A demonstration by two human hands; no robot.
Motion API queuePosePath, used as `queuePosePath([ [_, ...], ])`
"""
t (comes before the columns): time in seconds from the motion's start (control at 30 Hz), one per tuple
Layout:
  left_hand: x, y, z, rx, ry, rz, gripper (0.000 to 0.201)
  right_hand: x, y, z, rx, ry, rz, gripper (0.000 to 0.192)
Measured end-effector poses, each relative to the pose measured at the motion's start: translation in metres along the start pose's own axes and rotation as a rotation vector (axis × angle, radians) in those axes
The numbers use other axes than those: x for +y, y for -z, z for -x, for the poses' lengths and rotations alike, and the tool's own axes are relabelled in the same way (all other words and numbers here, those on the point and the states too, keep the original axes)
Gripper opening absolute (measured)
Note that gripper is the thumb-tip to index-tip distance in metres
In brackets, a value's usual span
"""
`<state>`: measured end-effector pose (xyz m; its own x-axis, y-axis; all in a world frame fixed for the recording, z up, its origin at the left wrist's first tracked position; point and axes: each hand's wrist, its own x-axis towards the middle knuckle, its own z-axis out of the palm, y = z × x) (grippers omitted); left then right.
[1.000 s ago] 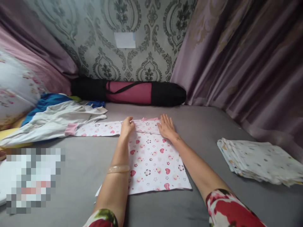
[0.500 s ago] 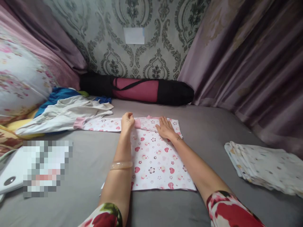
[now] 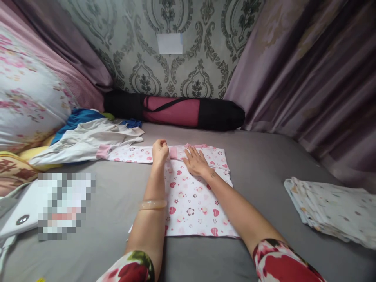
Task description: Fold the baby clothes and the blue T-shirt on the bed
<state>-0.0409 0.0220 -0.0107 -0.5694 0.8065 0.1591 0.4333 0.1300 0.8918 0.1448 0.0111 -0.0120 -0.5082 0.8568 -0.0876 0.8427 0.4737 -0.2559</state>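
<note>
A child's long-sleeved shirt [image 3: 190, 211], white with pink hearts and flowers, lies flat on the bed. One sleeve is folded across its upper part, with the pink cuff [image 3: 173, 152] toward the left. The other sleeve [image 3: 129, 154] stretches out to the left and ends in a pink cuff. At the shirt's left shoulder, my left hand [image 3: 160, 152] is closed with curled fingers on the cloth; the fingertips are partly hidden. Flat on the folded sleeve, its fingers spread, rests my right hand [image 3: 196, 161].
Crumpled pale clothes [image 3: 85, 137] lie at the left, by a floral pillow [image 3: 29, 90]. A white device [image 3: 26, 215], partly pixelated, is at the lower left. Folded patterned cloth [image 3: 335, 207] lies at the right. A long black and maroon bag [image 3: 173, 111] lies along the wall.
My right hand has slid left along the folded sleeve, toward the cuff. My left hand stays at the left shoulder. The view has shifted slightly.
</note>
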Motion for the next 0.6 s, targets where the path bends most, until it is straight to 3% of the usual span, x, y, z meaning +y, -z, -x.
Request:
queuePosePath([
  [0.13,0.004,0.001,0.001,-0.017,0.016,-0.016,0.031,-0.015,0.006,-0.003,-0.003,-0.035,0.0,0.065],
  [0.33,0.003,0.002,-0.001,-0.015,0.026,-0.033,0.031,-0.046,-0.009,-0.015,0.044,0.137,-0.006,0.066],
  [0.47,0.002,0.003,0.0,0.011,0.034,-0.02,0.032,-0.048,-0.018,-0.017,0.04,0.133,-0.038,0.066],
  [0.6,0.003,0.004,0.001,0.009,0.042,-0.007,0.032,-0.052,-0.011,-0.019,0.014,0.11,-0.016,0.066],
])
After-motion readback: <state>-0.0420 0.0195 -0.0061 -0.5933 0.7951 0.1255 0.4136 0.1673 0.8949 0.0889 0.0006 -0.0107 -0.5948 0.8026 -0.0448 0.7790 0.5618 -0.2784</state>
